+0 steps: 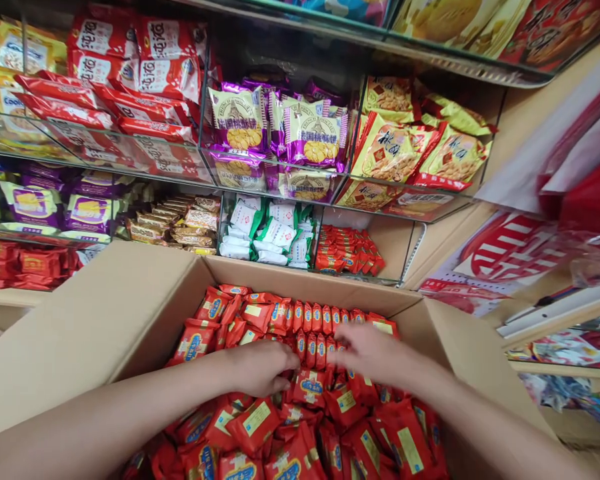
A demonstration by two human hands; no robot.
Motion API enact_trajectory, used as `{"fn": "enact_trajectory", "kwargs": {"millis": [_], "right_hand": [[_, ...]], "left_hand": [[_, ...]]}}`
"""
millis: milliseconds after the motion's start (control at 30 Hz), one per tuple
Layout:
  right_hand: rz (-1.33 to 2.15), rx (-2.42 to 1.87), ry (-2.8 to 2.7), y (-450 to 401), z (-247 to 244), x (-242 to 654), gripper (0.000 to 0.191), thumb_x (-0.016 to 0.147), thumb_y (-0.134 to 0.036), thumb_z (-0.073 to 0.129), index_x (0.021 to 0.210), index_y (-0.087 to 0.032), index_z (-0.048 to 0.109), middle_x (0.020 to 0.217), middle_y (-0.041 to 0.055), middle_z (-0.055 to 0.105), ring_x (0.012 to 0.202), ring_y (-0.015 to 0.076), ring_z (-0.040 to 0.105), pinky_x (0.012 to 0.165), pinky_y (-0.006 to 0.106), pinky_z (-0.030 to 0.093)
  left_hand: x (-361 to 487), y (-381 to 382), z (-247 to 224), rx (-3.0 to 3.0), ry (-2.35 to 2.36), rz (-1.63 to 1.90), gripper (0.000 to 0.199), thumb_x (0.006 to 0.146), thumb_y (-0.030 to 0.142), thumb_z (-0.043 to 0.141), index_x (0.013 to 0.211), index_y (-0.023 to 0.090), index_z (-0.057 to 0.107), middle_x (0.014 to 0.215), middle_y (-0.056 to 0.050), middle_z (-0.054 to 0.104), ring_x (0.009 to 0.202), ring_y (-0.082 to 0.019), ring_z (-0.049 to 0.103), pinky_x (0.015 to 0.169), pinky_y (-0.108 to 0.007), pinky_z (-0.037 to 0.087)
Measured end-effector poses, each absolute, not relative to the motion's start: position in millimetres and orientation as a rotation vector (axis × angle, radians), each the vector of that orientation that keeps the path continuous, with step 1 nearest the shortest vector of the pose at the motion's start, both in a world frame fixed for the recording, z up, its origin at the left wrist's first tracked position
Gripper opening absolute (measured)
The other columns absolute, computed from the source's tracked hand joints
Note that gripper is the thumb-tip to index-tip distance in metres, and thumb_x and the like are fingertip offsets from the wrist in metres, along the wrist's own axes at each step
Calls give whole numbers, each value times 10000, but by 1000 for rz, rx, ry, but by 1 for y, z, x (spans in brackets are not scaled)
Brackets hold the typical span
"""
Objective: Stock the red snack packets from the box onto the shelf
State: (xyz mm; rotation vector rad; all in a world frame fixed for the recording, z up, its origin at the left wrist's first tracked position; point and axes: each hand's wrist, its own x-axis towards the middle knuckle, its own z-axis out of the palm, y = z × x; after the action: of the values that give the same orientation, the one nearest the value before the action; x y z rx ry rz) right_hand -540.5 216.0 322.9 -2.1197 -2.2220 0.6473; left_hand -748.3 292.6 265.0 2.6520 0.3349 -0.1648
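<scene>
— Where to look?
— At the middle of the frame, inside the cardboard box [320, 288]: among red packets [254, 419], a front row [311, 350] standing on edge, just below a back row [317, 318] of the same kind.
— Lying which way?
— Left to right across the frame, along the row's long axis; narrow edges up.
— And from the hands?
— Between both. Just right of the left hand [263, 369] and its fingertips; left of the right hand [367, 347], with the right end partly behind its fingers.
— Nearer to which?
— To the right one, judging by the overlap; only slightly apart from the left.
— Holding anything?
— On the left, loosely curled, thumb below fingers; impossible to tell about a grip. On the right, spread and blurred, with no packet visible between the fingers; contact too blurred to call.
— Around that?
— Below the left fingertips, a flat-lying packet [310, 388], face up. Lower in the frame, a loose jumble of more. Above the box, white-and-green packets [277, 233] near the centre.
</scene>
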Motion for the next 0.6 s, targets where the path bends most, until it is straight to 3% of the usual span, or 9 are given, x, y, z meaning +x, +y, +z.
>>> {"fn": "enact_trajectory", "kwargs": {"millis": [67, 133, 267, 467, 600], "right_hand": [[746, -2233, -2340, 199, 292, -553, 545, 640, -463, 630, 1079, -149, 554, 1142, 146, 536, 1027, 301, 497, 825, 380, 398], [691, -2355, -2394, 193, 272, -561, 619, 576, -385, 698, 1120, -136, 539, 1207, 165, 483, 1084, 345, 441, 875, 438, 366], [677, -2319, -2453, 193, 268, -561, 438, 617, -259, 653, 1029, -129, 583, 1060, 141, 565, 999, 299, 502, 831, 386, 413], [632, -2408, -2308, 191, 260, -562, 512, 559, -258, 631, 1049, -128, 556, 1058, 148, 567, 964, 316, 523, 739, 391, 448], [532, -2351, -2293, 193, 255, -563, 281, 628, -194, 510, 888, -149, 605, 931, 137, 619, 897, 282, 561, 697, 346, 432]], "left_hand": [[-747, 293, 266, 2635, 337, -150, 265, 737, 218, 553, 999, 196, 587, 940, -70, 645, 869, -200, 602, 757, -279, 464], [-747, 293, 268, 2628, 340, -159, 244, 743, 219, 548, 982, 193, 590, 919, -64, 652, 865, -196, 603, 754, -270, 459], [-746, 296, 270, 2621, 375, -163, 245, 744, 222, 553, 983, 184, 585, 917, -68, 652, 867, -195, 600, 755, -265, 451], [-745, 298, 273, 2580, 419, -145, 230, 771, 232, 524, 986, 169, 578, 929, -65, 633, 832, -176, 594, 719, -244, 447], [-743, 298, 273, 2495, 433, -119, 254, 766, 220, 532, 1011, 167, 571, 964, -59, 627, 859, -170, 582, 754, -252, 439]]}}
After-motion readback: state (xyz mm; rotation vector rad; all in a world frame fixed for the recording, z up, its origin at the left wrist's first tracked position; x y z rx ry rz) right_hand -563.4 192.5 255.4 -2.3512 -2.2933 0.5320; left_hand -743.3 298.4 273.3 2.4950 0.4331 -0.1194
